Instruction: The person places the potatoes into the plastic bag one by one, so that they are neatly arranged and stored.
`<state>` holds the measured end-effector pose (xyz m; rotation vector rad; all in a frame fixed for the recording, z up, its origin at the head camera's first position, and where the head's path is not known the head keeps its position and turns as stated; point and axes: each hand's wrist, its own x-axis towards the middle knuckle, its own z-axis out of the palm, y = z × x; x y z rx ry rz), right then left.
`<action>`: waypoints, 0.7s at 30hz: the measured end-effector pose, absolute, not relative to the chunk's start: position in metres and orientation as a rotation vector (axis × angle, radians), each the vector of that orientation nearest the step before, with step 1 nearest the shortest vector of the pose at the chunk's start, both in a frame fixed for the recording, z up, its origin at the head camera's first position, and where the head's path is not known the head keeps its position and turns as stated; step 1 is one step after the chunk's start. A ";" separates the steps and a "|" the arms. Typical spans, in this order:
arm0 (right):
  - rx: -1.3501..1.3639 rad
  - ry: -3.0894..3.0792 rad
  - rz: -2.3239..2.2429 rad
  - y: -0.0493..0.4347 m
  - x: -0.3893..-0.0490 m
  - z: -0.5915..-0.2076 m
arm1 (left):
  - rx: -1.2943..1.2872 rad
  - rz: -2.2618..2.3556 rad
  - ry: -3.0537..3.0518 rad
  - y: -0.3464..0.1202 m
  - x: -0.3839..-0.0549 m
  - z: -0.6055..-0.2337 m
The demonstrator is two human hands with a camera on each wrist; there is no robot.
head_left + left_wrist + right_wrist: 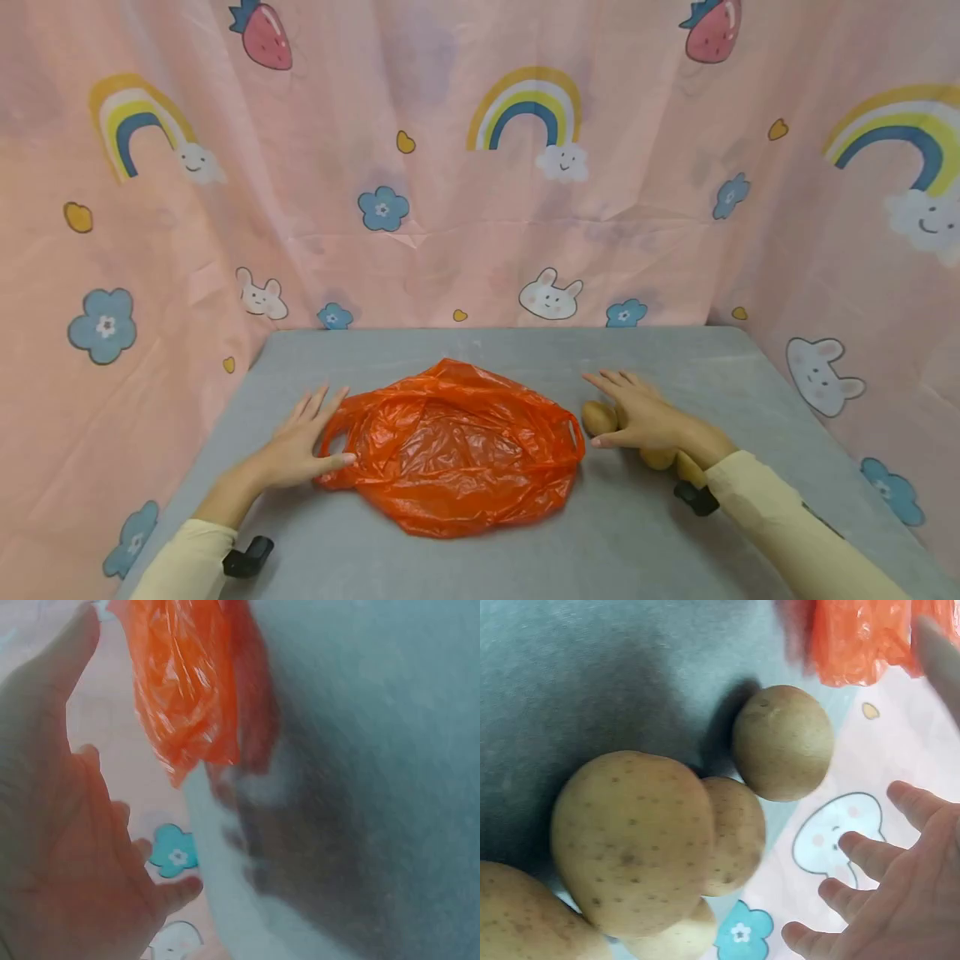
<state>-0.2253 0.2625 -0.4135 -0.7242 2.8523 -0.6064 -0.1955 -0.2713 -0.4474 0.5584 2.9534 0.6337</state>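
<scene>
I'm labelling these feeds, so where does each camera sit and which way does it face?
Head: head-worn, facing forward and down at the orange bag; left hand, right hand and forearms show.
Left wrist: worn there, facing the bag's edge; left hand shows.
Right wrist: worn there, facing potatoes; right hand shows.
Both wrist views share the bag.

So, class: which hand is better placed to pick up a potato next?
Probably the right hand: it is close to the potatoes and holds nothing. The orange plastic bag lies between them and the left hand.
</scene>
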 end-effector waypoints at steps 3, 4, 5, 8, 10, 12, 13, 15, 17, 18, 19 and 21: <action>-0.741 2.804 -0.595 0.263 -0.228 -0.414 | 0.596 0.722 2.876 -0.278 -0.198 -0.447; -0.756 2.789 -0.597 0.264 -0.229 -0.415 | 0.606 0.745 2.852 -0.280 -0.198 -0.447; -0.768 2.770 -0.608 0.264 -0.230 -0.415 | 0.608 0.761 2.827 -0.281 -0.199 -0.447; -0.820 2.705 -0.650 0.265 -0.233 -0.418 | 0.632 0.802 2.765 -0.285 -0.202 -0.449; -0.839 2.667 -0.676 0.266 -0.234 -0.420 | 0.652 0.821 2.736 -0.287 -0.205 -0.450; -0.853 2.647 -0.688 0.267 -0.235 -0.421 | 0.665 0.835 2.711 -0.288 -0.208 -0.451; -0.858 2.644 -0.685 0.267 -0.235 -0.422 | 0.668 0.836 2.702 -0.288 -0.210 -0.452; -0.860 2.651 -0.672 0.268 -0.236 -0.423 | 0.664 0.831 2.689 -0.289 -0.213 -0.453; -0.861 2.658 -0.655 0.268 -0.236 -0.423 | 0.652 0.817 2.681 -0.289 -0.215 -0.454; -0.858 2.662 -0.646 0.268 -0.236 -0.423 | 0.645 0.812 2.678 -0.289 -0.215 -0.454; -0.855 2.665 -0.637 0.268 -0.237 -0.424 | 0.640 0.806 2.676 -0.289 -0.216 -0.455; -0.845 2.667 -0.625 0.267 -0.239 -0.425 | 0.629 0.793 2.678 -0.288 -0.217 -0.456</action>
